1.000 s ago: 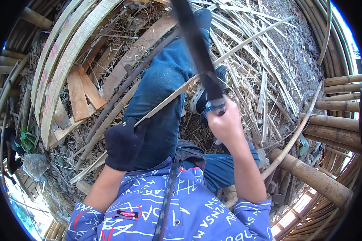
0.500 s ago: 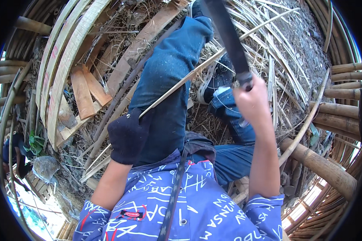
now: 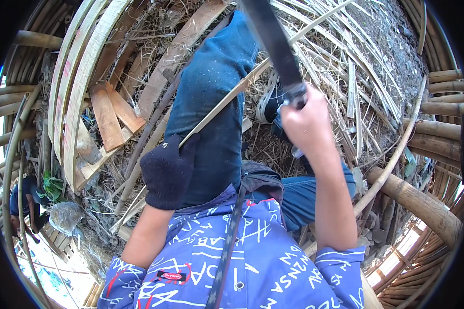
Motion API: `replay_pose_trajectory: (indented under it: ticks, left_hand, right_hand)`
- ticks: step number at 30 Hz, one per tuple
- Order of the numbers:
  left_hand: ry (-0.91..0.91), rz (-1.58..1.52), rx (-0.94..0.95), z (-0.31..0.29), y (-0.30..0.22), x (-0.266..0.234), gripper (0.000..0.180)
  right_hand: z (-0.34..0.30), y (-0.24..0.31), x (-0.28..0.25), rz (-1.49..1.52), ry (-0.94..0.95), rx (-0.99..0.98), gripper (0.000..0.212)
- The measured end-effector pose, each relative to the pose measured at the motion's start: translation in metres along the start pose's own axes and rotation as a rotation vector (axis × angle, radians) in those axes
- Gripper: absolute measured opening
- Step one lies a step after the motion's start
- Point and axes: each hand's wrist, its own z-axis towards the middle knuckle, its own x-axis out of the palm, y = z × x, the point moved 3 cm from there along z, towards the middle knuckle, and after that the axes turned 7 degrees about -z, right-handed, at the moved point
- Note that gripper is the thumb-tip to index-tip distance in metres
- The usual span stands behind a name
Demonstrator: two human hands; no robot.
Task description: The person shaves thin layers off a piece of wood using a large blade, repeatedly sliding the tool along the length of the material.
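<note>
My left hand [image 3: 167, 172], in a dark knitted glove, is closed around a long thin bamboo strip [image 3: 226, 99]. The strip slants up to the right across my jeans, and its tail sticks out below the glove. Bare and slightly blurred, my right hand [image 3: 309, 117] grips a machete [image 3: 274, 45] by its handle. The dark blade points away from me, tilted to the left, and crosses over the strip's far part. Whether the edge touches the strip, I cannot tell.
Curved pale planks [image 3: 87, 77] stand at the left, near short brown wood pieces [image 3: 107, 116]. Many split strips [image 3: 366, 77] lie on the ground at the far right. A thick bamboo pole [image 3: 417, 203] is at my right. Another person [image 3: 27, 203] is at the left edge.
My right hand and the machete have moved left, bringing the blade nearer my left knee. My left hand keeps its hold on the strip. My right leg has shifted outward.
</note>
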Motion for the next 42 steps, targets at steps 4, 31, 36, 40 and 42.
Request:
replay_pose_trajectory:
  ticks: [4, 31, 36, 40, 42]
  left_hand:
    - [-0.002, -0.042, 0.052, 0.002, 0.005, -0.001, 0.034]
    - [0.347, -0.252, -0.033, 0.023, 0.026, -0.005, 0.041]
    - [0.352, -0.308, -0.096, 0.024, 0.025, -0.003, 0.041]
    - [0.35, -0.248, -0.081, 0.021, 0.022, -0.005, 0.041]
    - [0.32, -0.219, -0.021, 0.019, 0.024, -0.006, 0.039]
  right_hand:
    - [0.002, -0.008, -0.002, 0.031, 0.024, -0.017, 0.023]
    - [0.037, -0.055, -0.038, 0.138, -0.058, 0.06, 0.014]
    - [0.049, -0.058, -0.068, 0.107, -0.037, 0.203, 0.01]
    - [0.047, -0.054, -0.053, -0.016, -0.095, 0.092, 0.008]
    - [0.042, -0.053, -0.044, 0.032, -0.124, 0.062, 0.009]
